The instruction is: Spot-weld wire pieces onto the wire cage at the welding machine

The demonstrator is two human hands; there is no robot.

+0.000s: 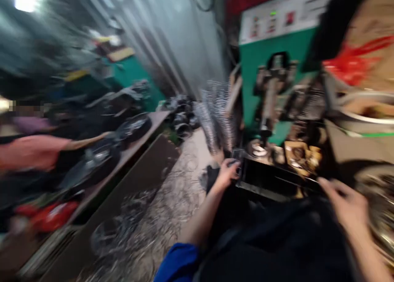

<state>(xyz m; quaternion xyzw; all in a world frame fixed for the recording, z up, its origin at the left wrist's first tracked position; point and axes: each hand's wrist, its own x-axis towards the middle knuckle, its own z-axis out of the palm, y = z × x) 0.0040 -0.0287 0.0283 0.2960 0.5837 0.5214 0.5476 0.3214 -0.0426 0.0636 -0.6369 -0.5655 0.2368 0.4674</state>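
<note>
My left hand [228, 174] is at the front left corner of a green machine [257, 52]. Its fingers are curled round something small and dark that I cannot make out. On the right, my right hand [349, 204] hovers by the machine's front edge, index finger stretched forward and the fingers apart. Nothing shows clearly in it, and motion blurs it. Between the hands lies a dark machine bed [273, 179]. Behind it stand a metal spindle-like part [271, 97] and some brassy fittings [300, 154].
Stacked metal rings [212, 118] stand left of the machine. Wire-like scraps [172, 196] cover the floor. A basin of metal parts [380, 200] sits at right, below a white bowl [363, 113] and red plastic bag [353, 66]. A person in an orange top [33, 152] reaches across a bench at left.
</note>
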